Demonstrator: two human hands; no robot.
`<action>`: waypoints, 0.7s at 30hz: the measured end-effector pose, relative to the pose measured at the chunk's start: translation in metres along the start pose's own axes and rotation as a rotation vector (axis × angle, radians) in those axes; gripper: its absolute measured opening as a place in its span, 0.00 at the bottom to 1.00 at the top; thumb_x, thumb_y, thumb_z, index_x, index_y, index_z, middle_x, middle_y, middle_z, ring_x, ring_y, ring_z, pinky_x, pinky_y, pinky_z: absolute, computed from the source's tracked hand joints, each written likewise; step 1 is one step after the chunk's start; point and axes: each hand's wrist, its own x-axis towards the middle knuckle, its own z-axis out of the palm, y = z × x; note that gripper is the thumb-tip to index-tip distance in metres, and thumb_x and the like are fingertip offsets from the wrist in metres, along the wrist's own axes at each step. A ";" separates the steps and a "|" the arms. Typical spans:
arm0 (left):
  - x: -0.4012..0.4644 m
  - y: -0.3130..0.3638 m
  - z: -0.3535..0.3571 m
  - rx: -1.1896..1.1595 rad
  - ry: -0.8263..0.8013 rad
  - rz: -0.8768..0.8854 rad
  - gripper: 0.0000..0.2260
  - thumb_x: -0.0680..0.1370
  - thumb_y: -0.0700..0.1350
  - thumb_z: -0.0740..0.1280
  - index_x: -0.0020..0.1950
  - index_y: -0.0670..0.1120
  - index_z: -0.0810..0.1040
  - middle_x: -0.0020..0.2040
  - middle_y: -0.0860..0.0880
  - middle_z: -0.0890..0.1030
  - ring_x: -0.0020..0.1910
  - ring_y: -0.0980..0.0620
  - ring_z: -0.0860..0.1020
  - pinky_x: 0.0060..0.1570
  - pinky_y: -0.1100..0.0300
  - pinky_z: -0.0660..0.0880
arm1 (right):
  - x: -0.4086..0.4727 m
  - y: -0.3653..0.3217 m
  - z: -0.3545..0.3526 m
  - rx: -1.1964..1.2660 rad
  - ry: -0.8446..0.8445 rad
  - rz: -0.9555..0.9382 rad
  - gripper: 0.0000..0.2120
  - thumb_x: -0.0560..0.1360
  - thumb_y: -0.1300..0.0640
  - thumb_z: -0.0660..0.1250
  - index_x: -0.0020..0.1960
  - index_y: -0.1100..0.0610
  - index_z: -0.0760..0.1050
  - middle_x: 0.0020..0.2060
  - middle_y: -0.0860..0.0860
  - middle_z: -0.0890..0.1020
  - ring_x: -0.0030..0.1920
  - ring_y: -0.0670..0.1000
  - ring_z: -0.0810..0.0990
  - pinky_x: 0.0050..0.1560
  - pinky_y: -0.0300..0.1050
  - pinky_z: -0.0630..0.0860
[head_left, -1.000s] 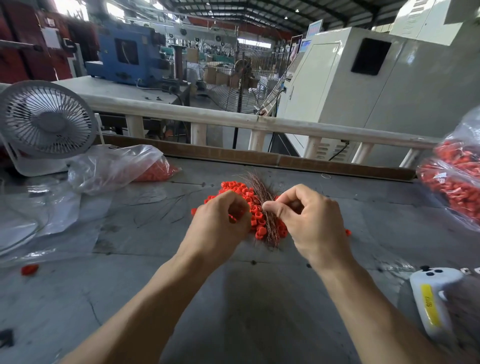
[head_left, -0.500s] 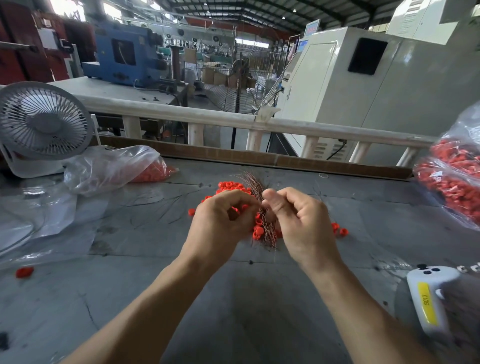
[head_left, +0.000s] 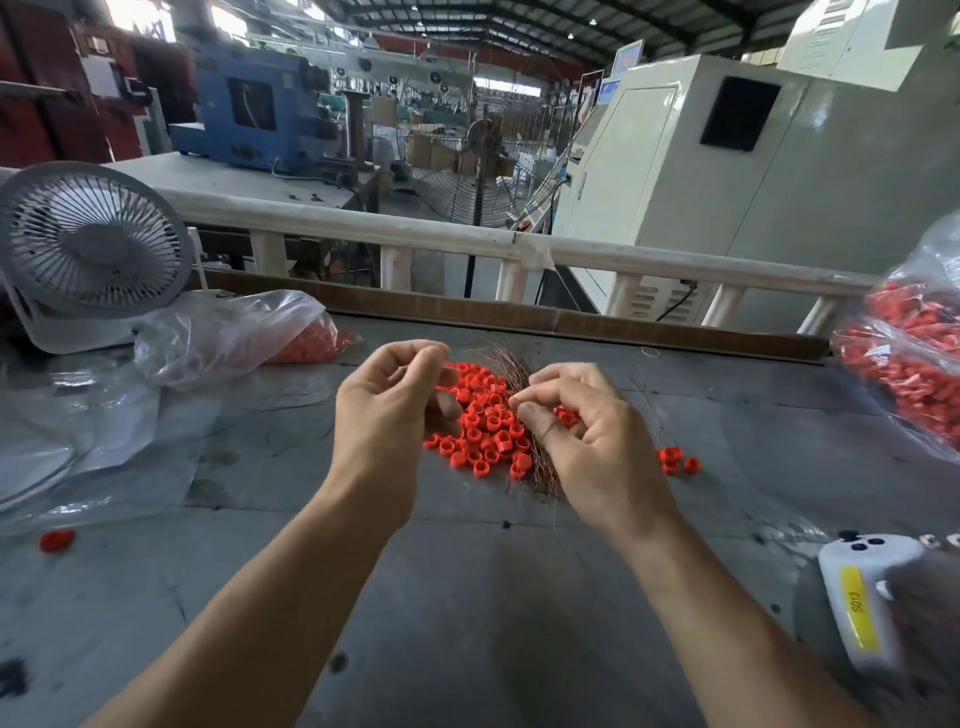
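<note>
Our left hand (head_left: 382, 415) hovers just left of the red caps (head_left: 483, 431), which lie in a loose pile on the grey bench (head_left: 467, 623), a little beyond its middle. The fingers (head_left: 415, 364) of this hand are curled, forefinger arched over the thumb, but we cannot tell whether anything sits between them. Our right hand (head_left: 597, 452) is over the right edge of the pile, where the bundle of copper wires (head_left: 511, 364) lies across the caps. Its thumb and forefinger are pressed together on a thin wire strand (head_left: 511, 401) at the edge of the bundle, the other fingers folded in, with some red showing beneath them. Three stray caps (head_left: 675, 460) sit on the bench just right of this hand, and a single cap (head_left: 57, 540) lies well apart on the left. A white fan (head_left: 93, 244) stands at the far left with a clear bag (head_left: 228, 332) of red parts beside it. A second bag (head_left: 914, 364) is at the right edge, and a white controller (head_left: 862, 597) with a yellow label lies near our right forearm.
</note>
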 end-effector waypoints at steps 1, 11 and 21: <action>0.001 0.000 -0.001 -0.014 0.019 -0.014 0.04 0.81 0.41 0.69 0.46 0.43 0.80 0.38 0.45 0.82 0.28 0.51 0.75 0.29 0.58 0.76 | 0.000 0.000 0.000 -0.032 0.016 -0.022 0.04 0.79 0.57 0.73 0.48 0.50 0.86 0.50 0.42 0.81 0.54 0.43 0.80 0.52 0.33 0.72; 0.001 0.002 0.000 -0.177 0.068 -0.138 0.06 0.81 0.39 0.69 0.44 0.44 0.78 0.35 0.46 0.80 0.28 0.53 0.73 0.27 0.61 0.75 | -0.002 0.001 -0.010 0.043 -0.087 0.008 0.06 0.80 0.54 0.69 0.47 0.47 0.83 0.29 0.46 0.83 0.30 0.44 0.80 0.38 0.37 0.75; -0.009 -0.009 0.006 -0.003 -0.112 -0.209 0.03 0.81 0.39 0.69 0.47 0.42 0.79 0.36 0.46 0.79 0.29 0.52 0.76 0.29 0.60 0.76 | -0.005 0.002 0.005 0.208 -0.135 0.145 0.04 0.79 0.55 0.74 0.52 0.48 0.83 0.41 0.44 0.87 0.43 0.43 0.86 0.46 0.39 0.81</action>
